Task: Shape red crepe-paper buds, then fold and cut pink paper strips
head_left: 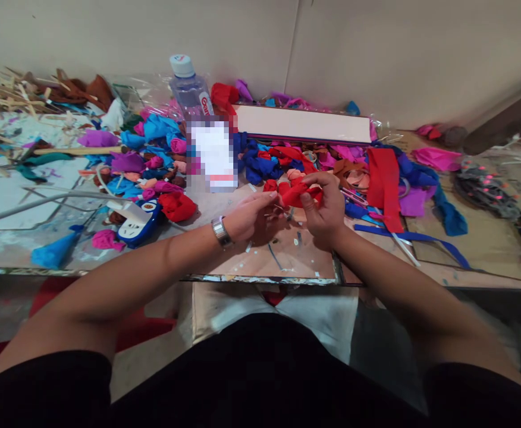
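A red crepe paper flower (294, 191) is held between both hands above the front middle of the table. My left hand (254, 215), a watch on its wrist, has its fingertips closed at the flower's left end. From the other side, my right hand (326, 205) pinches the red paper between thumb and fingers. Behind the hands lie crumpled blue, red and peach paper pieces. A broad red paper strip (384, 184) hangs over the pile to the right of my right hand.
A clear bottle (191, 89) stands behind a blurred phone-like panel (213, 156). A white-and-blue power socket (140, 223) with a grey cable sits left. A long pale box (303, 123) lies along the back. Wooden sticks (15, 95) pile up far left; a blue strip (416, 239) lies right.
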Available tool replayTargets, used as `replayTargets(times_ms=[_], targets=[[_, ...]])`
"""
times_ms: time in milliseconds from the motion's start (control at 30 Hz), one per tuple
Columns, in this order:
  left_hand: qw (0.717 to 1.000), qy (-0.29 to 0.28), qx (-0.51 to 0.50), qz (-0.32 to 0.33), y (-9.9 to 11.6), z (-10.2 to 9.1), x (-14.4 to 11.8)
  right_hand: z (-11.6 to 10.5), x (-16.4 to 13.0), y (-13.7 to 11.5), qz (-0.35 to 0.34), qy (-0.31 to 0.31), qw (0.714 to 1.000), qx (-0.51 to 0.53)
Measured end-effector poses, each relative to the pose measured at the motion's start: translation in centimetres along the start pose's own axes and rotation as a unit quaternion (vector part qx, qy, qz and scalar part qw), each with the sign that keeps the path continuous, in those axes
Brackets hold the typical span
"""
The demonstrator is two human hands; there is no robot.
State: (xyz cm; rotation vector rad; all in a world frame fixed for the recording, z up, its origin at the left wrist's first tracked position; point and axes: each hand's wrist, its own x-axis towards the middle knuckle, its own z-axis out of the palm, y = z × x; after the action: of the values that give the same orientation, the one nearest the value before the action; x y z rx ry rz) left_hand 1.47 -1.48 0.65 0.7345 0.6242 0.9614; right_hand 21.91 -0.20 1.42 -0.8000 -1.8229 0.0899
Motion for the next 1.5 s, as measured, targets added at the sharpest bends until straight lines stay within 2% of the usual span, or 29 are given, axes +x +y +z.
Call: replayTargets(times_ms=[167, 367, 433, 500, 600, 667, 767, 967, 1200, 1500], targets=[[0.999, -0.019, 0.039, 0.013, 0.1, 0.0, -0.2, 0.1, 0.0, -0.2, 0.001, -0.020, 1.000, -0.011], [0.993, -0.031, 0.103, 0.037, -0.2, -0.3, 0.1, 0.0, 0.2, -0.3, -0.005, -0.001, 1.000, -0.018], [0.988, -0.025, 0.140, 0.064, -0.2, -0.5, 0.2, -0.1, 0.3, -0.5, -0.013, -0.003, 1.000, -0.027], [0.967, -0.016, 0.213, 0.137, -0.1, -0.8, 0.3, -0.2, 0.5, -0.6, -0.024, -0.016, 0.999, -0.037], [0.906, -0.012, 0.333, 0.261, 0.2, -1.1, 0.3, -0.1, 0.6, -0.8, -0.023, -0.054, 0.997, -0.058], [0.876, -0.011, 0.380, 0.296, 0.2, -1.3, 0.3, -0.1, 0.5, -0.9, -0.012, -0.077, 0.995, -0.063], [0.860, -0.009, 0.410, 0.304, 0.2, -1.5, 0.4, 0.0, 0.4, -0.9, -0.008, -0.098, 0.994, -0.053], [0.866, -0.027, 0.398, 0.301, 0.3, -1.4, 0.4, 0.0, 0.3, -0.8, 0.010, -0.117, 0.992, -0.036], [0.907, -0.007, 0.339, 0.252, 0.6, -0.7, -0.2, 0.0, 0.4, -0.8, -0.001, -0.105, 0.994, -0.032], [0.901, -0.005, 0.355, 0.249, 0.8, -0.5, -0.4, 0.0, 0.4, -0.6, 0.000, -0.116, 0.992, -0.049]])
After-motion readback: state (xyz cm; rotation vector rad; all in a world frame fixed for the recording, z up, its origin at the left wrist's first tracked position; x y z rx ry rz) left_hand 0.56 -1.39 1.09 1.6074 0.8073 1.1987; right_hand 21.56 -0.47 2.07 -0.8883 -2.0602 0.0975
